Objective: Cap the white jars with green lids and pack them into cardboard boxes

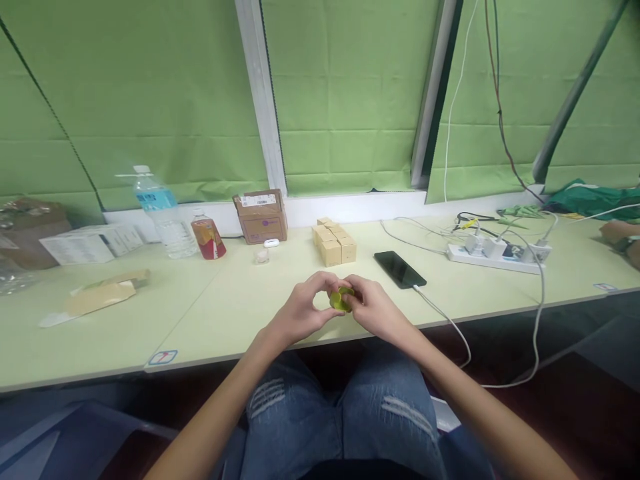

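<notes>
Between my two hands, over the table's front edge, is a small round yellow-green object; its exact kind is too small to make out. My left hand pinches it from the left, thumb below and fingers above. From the right, my right hand grips it, with the thumb pressed onto its face. Just beyond the hands stands a cluster of small tan cardboard boxes. A black phone with a white cable plugged in lies to the right of my right hand.
A white power strip with chargers sits at right, its cable hanging past the edge. At left are a large water bottle, a red drink bottle, a cardboard box and an opened paper packet. Another person's arm rests far right.
</notes>
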A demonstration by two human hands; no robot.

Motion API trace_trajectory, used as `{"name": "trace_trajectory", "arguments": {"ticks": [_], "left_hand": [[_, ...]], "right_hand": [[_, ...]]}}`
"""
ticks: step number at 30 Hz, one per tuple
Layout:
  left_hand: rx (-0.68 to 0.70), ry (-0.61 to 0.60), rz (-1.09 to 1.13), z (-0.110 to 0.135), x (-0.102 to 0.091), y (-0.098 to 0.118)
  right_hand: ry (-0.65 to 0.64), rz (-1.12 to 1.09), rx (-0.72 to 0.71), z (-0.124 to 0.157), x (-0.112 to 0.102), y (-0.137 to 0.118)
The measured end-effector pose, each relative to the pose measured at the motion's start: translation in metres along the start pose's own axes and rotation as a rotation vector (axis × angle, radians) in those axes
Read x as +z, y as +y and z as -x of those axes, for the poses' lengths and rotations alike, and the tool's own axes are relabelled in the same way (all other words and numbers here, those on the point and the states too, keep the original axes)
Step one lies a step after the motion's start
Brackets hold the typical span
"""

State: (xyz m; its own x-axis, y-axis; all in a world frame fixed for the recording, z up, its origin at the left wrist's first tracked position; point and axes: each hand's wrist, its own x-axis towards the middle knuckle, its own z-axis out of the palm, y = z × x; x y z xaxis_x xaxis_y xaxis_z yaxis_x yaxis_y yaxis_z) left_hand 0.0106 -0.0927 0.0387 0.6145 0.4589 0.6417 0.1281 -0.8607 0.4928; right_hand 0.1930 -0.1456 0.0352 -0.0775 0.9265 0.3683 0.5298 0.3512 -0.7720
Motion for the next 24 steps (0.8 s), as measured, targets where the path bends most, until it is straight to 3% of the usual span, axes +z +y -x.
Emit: {"name": "trace_trajectory", "arguments": {"ticks": [15,19,22,24], "left_hand": [[0.061,0.055,-0.007,0.000,0.012,0.002],[-0.029,0.092,0.123,-0.004,0.006,0.005],[-0.096,0.107,0.301,-0.007,-0.002,0.008],[-0.113,0.116,0.358,-0.008,-0.006,0.010]], "right_hand": [[0.111,0.247,0.075,0.003,0.015,-0.008],[0.086,-0.016,0.026,-0.001,0.004,-0.005],[-0.073,-0.342,0.003,-0.002,-0.012,-0.006],[-0.136,-0.422,-0.001,0.000,-0.021,-0.009]]}}
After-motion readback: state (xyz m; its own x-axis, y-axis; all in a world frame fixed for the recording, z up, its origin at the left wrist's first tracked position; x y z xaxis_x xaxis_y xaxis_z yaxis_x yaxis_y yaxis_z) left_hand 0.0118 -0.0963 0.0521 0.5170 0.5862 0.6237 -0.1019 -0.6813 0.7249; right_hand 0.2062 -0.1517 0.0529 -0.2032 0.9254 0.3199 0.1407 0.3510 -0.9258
